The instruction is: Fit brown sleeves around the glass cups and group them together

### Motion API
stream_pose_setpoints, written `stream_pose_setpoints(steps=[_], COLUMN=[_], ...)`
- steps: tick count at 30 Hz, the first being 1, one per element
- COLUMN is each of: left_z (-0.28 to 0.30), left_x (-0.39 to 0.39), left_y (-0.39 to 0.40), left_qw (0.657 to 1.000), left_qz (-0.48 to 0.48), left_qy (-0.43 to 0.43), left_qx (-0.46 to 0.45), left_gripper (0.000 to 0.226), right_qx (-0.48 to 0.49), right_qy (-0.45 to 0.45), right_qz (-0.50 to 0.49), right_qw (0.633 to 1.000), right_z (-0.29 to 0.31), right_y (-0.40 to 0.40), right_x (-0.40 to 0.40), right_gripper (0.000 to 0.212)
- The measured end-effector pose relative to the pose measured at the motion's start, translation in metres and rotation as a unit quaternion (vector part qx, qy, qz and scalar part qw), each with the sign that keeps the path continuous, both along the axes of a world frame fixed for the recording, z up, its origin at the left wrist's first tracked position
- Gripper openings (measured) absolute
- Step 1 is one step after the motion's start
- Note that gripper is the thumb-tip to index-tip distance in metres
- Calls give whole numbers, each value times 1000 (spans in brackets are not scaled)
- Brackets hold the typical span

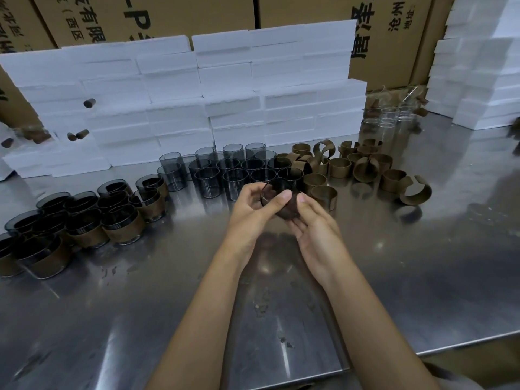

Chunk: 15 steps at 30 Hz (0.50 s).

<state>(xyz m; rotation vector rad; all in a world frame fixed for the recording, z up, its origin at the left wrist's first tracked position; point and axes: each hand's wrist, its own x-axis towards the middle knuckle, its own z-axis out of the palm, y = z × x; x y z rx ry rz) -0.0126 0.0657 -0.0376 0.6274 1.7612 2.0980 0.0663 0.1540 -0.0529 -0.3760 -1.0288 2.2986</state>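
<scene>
A dark glass cup [277,192] with a brown sleeve around its lower part is held above the steel table [394,271], tilted toward me. My left hand [253,209] grips its rim side, thumb over the top. My right hand [315,220] cups the sleeved base from below and the right. Several bare smoky cups [225,170] stand just behind my hands. Sleeved cups [84,218] are grouped at the left. Loose brown sleeves [363,167] lie in a pile at the right.
A wall of white foam blocks [197,102] backs the table, with cardboard cartons [394,38] behind it. Clear glass cups [391,114] stand at the far right back, beside another foam stack [484,80]. The table's front edge runs near my right elbow.
</scene>
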Motion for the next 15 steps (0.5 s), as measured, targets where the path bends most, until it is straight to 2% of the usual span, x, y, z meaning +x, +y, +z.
stream_pose_setpoints(steps=[4, 7, 10, 15], left_z=[2, 0, -2, -1], left_x=[-1, -4, -8, -9], left_y=[0, 0, 0, 0], left_qw=[999, 998, 997, 995], left_qz=[30, 43, 40, 15], left_qy=[-36, -50, -61, -88], left_qx=[19, 26, 26, 33], left_gripper=[50, 26, 12, 24], right_qx=[43, 56, 49, 33], right_qy=[-15, -23, -23, -7], right_qz=[39, 46, 34, 17], right_qw=[998, 997, 998, 999], right_z=[0, 0, 0, 0], right_y=[-2, -4, -4, -3], right_x=[2, 3, 3, 1], right_gripper=[29, 37, 38, 40])
